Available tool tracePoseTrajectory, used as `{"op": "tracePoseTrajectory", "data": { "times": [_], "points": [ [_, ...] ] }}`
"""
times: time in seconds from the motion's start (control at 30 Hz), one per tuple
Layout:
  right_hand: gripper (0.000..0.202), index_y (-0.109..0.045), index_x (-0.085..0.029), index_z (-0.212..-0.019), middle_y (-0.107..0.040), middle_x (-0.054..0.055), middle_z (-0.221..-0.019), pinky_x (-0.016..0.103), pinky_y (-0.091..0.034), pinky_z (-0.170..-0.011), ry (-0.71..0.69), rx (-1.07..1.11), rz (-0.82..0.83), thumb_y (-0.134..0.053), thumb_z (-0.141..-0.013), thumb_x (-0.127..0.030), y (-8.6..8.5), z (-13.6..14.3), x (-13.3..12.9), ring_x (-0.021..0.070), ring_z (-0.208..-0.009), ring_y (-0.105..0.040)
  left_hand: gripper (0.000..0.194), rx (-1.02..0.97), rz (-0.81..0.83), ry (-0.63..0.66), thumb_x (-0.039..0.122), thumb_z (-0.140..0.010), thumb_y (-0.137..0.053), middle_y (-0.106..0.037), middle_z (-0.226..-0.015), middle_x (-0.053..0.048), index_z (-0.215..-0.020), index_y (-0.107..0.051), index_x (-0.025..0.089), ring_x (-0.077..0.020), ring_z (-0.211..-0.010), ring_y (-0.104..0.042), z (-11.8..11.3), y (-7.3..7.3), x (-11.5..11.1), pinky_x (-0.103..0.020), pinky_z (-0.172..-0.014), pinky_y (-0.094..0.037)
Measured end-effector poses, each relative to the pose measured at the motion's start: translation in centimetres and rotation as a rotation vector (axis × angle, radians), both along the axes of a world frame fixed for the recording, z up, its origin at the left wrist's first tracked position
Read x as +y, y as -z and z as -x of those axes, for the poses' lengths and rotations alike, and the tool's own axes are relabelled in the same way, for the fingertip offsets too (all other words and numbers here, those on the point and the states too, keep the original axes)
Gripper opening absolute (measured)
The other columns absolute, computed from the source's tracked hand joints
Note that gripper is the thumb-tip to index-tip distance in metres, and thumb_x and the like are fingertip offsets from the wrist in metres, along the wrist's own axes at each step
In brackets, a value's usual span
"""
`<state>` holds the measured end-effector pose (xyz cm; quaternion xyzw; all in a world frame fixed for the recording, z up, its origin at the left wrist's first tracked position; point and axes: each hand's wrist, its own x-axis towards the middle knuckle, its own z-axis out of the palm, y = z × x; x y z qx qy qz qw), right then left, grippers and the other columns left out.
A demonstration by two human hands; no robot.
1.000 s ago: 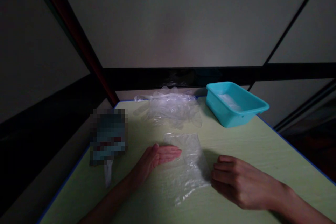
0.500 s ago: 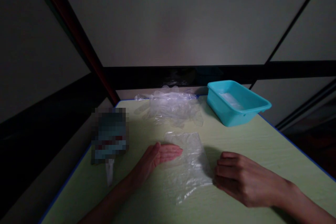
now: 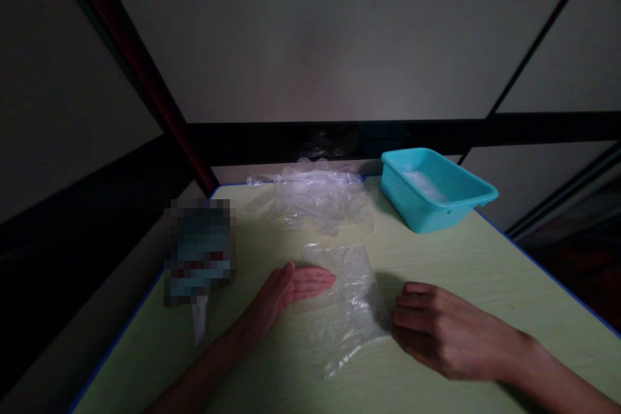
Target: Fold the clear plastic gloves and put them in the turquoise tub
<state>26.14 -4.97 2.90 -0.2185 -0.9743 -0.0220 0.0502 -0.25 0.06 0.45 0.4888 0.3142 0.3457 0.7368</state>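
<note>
A clear, thin plastic sheet or glove [image 3: 356, 301] lies on the pale green table between my hands. My left hand [image 3: 295, 288] rests on its left part with the fingers stretched out together, holding nothing. At the sheet's right edge, my right hand [image 3: 431, 330] has curled fingers that pinch the lower right corner of the plastic; the fingertips are partly hidden. Farther back is a loose pile of clear plastic gloves [image 3: 320, 197].
A turquoise basin [image 3: 436, 197] with something whitish inside stands at the back right of the table [image 3: 262, 369]. At the left lies a blurred-out package [image 3: 201, 252] with a white strip below it. Cabinet panels rise behind the table.
The whole view has shifted very slightly to the left. Both hands and the plastic sheet keep nearly the same places.
</note>
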Motion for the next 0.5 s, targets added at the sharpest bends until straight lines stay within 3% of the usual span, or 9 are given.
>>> {"op": "tracePoseTrajectory", "data": {
  "times": [0.5],
  "points": [
    [0.022,-0.053,-0.017,-0.068,-0.056,0.003,-0.072,0.032,-0.031,-0.063,0.002,0.023,0.076,-0.04,-0.086,-0.017,-0.32,0.31,0.01,0.0157,-0.065,-0.045,0.064,0.039,-0.045,0.005,0.067,-0.076,-0.042,-0.065,-0.105,-0.015,-0.096,-0.064,0.01,-0.0303,-0.103,-0.057,0.0,0.47,0.13,-0.046,-0.094,-0.037]
  ]
}}
